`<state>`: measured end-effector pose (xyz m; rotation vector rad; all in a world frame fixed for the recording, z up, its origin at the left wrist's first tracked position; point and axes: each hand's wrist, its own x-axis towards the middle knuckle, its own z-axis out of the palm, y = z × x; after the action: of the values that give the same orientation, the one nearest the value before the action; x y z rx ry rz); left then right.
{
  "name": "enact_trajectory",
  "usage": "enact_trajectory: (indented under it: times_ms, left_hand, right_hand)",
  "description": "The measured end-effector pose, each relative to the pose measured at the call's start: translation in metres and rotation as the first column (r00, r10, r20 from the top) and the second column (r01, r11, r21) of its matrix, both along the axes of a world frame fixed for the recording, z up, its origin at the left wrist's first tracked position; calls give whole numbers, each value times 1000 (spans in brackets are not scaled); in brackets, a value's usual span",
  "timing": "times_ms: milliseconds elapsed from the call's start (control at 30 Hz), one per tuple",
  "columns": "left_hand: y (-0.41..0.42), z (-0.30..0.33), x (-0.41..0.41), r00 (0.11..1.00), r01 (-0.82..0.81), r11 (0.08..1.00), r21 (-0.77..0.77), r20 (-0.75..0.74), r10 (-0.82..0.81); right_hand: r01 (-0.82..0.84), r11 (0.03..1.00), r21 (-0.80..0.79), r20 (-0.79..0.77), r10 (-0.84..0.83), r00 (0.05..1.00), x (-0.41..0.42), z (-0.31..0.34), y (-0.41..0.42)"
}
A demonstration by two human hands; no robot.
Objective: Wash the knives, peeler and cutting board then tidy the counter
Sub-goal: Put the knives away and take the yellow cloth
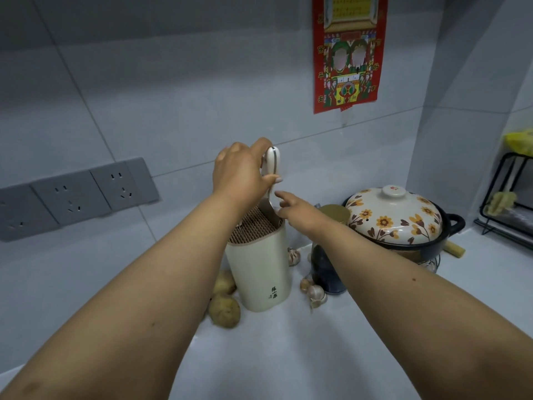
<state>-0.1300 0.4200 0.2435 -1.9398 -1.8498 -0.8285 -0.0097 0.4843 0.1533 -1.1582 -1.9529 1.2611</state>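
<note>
We see the knife [272, 168] upright, blade down in the holder [259, 267], left hand [239, 171] clasping its handle, right hand [294, 210] relaxed, fingers at blade.

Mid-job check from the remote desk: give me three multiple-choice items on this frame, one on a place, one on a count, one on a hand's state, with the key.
1. Where do the potatoes lie?
A. At the foot of the knife holder, on its left
B. Inside the flowered pot
C. On the black rack

2. How many wall sockets show in full?
A. One
B. Two
C. Five

3. What is the left hand doing?
A. Resting flat on the counter
B. Holding a white-handled knife over the holder
C. Lifting the pot lid

Key: 1 A, both potatoes sit on the counter against the holder's left base. 2 B, two full sockets, a third cut by the edge. 3 B, its grip closes on the handle while the right hand reaches open beside the blade.
</note>
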Motion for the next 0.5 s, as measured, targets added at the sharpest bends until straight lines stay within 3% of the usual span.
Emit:
enact_trajectory:
  times_ms: [200,367,500]
  left_hand:
    - [2,7,1,996,-40,998,-46,-83,36]
    - [-1,19,2,981,-77,996,-49,-180,67]
    - [4,21,-3,983,-98,995,-27,-161,93]
  right_hand:
    - [62,981,-185,-133,-88,987,-5,-17,6]
    - [63,975,-214,-137,-94,986,-6,-19,9]
    - [97,974,-206,-83,-116,990,-10,-24,18]
